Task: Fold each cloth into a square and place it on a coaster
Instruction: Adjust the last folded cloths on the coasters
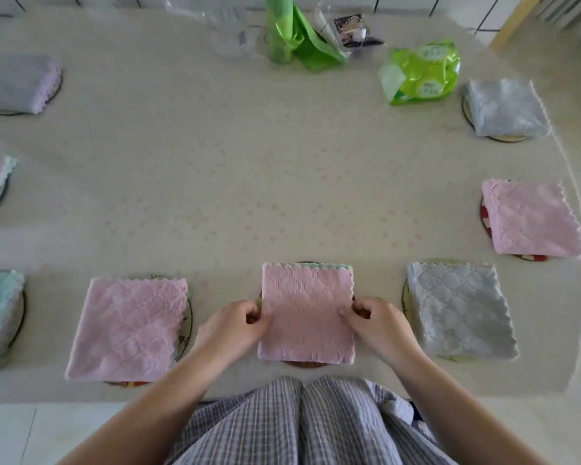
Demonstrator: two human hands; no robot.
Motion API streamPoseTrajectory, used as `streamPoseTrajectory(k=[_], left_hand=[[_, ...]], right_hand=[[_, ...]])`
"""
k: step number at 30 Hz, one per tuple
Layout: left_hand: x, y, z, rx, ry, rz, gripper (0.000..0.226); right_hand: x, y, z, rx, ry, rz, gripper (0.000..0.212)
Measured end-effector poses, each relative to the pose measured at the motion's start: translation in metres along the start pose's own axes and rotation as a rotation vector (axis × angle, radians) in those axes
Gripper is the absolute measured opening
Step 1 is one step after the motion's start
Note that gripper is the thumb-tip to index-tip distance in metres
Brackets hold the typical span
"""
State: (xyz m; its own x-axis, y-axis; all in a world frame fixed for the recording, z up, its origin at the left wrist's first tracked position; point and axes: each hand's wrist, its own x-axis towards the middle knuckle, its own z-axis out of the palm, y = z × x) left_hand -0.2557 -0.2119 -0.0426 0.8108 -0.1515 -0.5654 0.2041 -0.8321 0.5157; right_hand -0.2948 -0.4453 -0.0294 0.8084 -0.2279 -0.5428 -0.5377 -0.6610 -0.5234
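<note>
Left hand (239,322) and right hand (378,318) pinch the side edges of a folded square pink quilted cloth (306,312) lying on a dark round coaster (305,364) at 6 o'clock on the beige worktop (249,182). Seven other folded cloths, at 2 to 5 and 7 to 10 o'clock, already cover coasters. No unfolded cloth shows, so the task appears nearly complete.

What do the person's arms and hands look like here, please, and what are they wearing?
Both forearms are bare, with no sleeves reaching them. The left hand and the right hand wear no gloves, and no rings, watch or bracelets show. Below the arms hangs a loose checked garment, grey and white with fine lines, gathered into folds.
</note>
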Motion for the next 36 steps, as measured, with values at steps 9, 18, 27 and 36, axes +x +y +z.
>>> streamPoseTrajectory(k=[9, 18, 27, 36], left_hand=[[0.0, -0.002, -0.002, 0.052, -0.017, 0.035, 0.04], [-0.003, -0.012, -0.041, -0.287, -0.052, 0.053, 0.011], [-0.061, -0.074, -0.103, -0.648, 0.439, -0.193, 0.007], [-0.068, -0.153, -0.104, -0.519, 0.552, -0.339, 0.009]], right_hand=[[0.002, 0.0, -0.001, 0.003, -0.018, 0.032, 0.039], [-0.012, -0.024, -0.004, 0.341, 0.179, -0.044, 0.009], [-0.001, -0.088, 0.053, 0.433, -0.289, -0.248, 0.009], [-0.019, -0.114, 0.104, 0.288, -0.383, -0.256, 0.004]])
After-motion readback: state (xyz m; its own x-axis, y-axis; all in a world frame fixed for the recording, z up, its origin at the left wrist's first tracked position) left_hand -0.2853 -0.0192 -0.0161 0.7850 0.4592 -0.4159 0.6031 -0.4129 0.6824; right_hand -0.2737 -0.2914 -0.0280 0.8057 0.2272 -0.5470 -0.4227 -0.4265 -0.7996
